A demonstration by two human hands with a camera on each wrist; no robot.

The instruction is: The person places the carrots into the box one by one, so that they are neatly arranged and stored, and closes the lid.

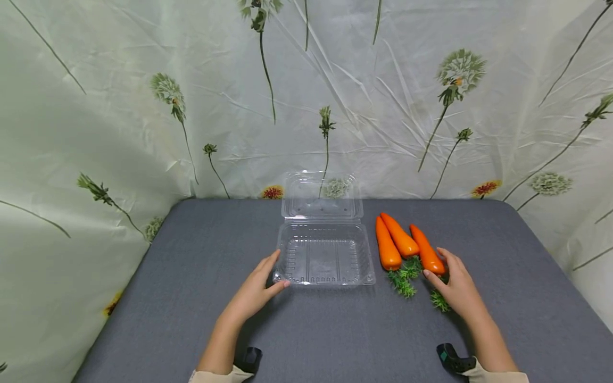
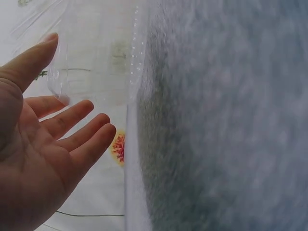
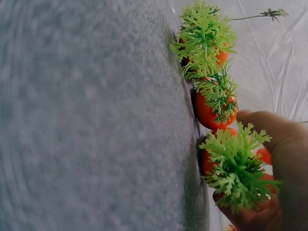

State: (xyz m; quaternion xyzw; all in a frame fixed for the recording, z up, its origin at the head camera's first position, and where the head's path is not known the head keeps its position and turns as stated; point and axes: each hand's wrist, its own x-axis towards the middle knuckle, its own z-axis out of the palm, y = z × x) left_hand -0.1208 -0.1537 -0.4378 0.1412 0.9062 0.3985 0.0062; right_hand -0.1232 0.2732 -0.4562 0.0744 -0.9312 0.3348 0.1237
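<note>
A clear plastic clamshell container (image 1: 325, 282) lies with its lid (image 1: 322, 199) raised at the back. At its front left corner is my left hand (image 1: 254, 292), the thumb and fingers spread apart around the corner; whether they press on it I cannot tell. In the left wrist view those fingers (image 2: 82, 139) are nearly straight. To the right, my right hand (image 1: 455, 287) holds the rightmost orange carrot (image 1: 423, 247) near its leafy end, thumb on one side and fingers on the other. Green leaves (image 3: 238, 168) partly hide this grasp in the right wrist view.
Two more carrots, one on the left (image 1: 385, 244) and one in the middle (image 1: 399, 236), lie between the container and my right hand. The grey table (image 1: 201, 250) ends at the back against a pale curtain (image 1: 230, 106) printed with flowers.
</note>
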